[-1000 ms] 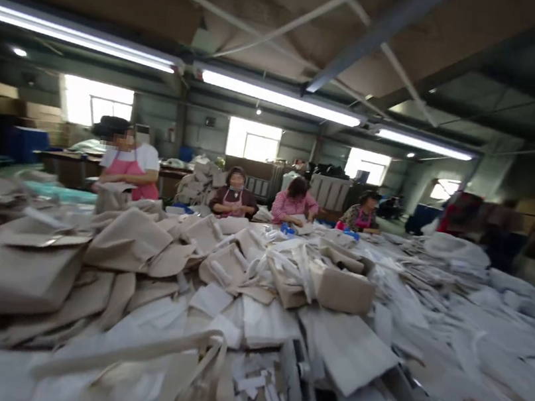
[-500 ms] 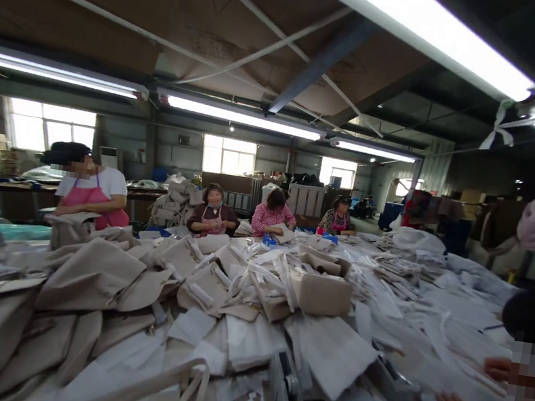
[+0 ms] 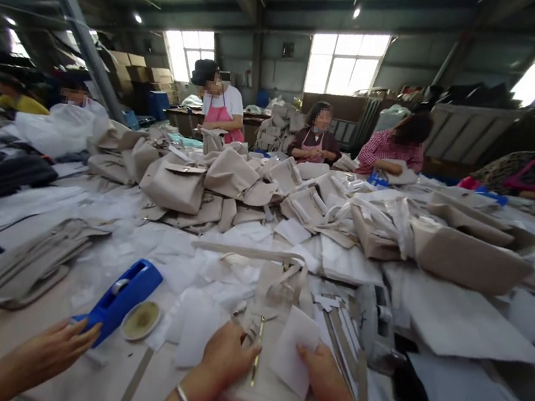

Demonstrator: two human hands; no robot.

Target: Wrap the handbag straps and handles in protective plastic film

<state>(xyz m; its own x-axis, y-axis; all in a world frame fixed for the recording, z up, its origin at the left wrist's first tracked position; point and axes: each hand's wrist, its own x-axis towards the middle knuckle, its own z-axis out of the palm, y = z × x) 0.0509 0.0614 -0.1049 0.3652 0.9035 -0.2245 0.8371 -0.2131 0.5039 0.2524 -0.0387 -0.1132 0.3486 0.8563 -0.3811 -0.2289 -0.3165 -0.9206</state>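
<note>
A beige bag (image 3: 278, 296) with long handles and a small gold clasp lies flat just in front of me. My left hand (image 3: 224, 355), a thin bangle on its wrist, grips the bag beside the clasp. My right hand (image 3: 322, 373) holds a white paper piece (image 3: 292, 355) against the bag's front, thumb on the sheet. Another hand (image 3: 47, 348) reaches in from the lower left; its fingertips touch a blue tape dispenser (image 3: 125, 296).
A small round tin (image 3: 141, 320) sits by the dispenser, with metal strips (image 3: 343, 332) right of the bag. Heaps of beige bags (image 3: 230, 181) and white sheets (image 3: 461, 316) cover the long table. Several people work along its far side (image 3: 317, 137) and left end.
The view has swung from across the hall down to the table before me. My two hands, the bag and the blue dispenser have come into view; the person on my right has dropped to the corner.
</note>
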